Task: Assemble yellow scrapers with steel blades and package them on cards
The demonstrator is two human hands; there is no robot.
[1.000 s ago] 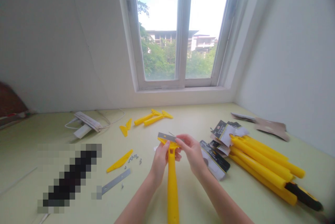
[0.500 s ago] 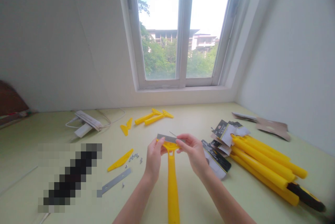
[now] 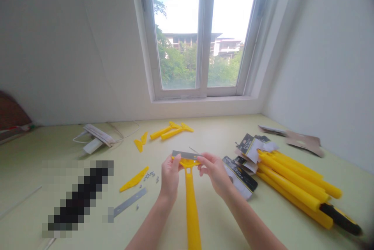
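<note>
A long yellow scraper (image 3: 191, 207) runs from the bottom edge up to its wide head, where a thin metal blade (image 3: 184, 154) lies across it. My left hand (image 3: 170, 176) grips the left side of the head. On the right side, my right hand (image 3: 214, 171) pinches the head and the blade's right end. A loose yellow cover strip (image 3: 134, 179), a spare blade (image 3: 129, 202) and several small screws (image 3: 150, 175) lie on the table to the left of my hands.
A pile of yellow scrapers (image 3: 295, 187) with card labels (image 3: 247, 150) lies at the right. Two more scrapers (image 3: 169, 130) and small yellow pieces (image 3: 139, 142) sit further back. A white cable bundle (image 3: 96, 137) is at far left, cardboard (image 3: 302, 141) at far right.
My left hand slid from the handle's neck up to the left side of the scraper head. The scraper and blade shifted slightly left. My right hand stayed on the blade end.
</note>
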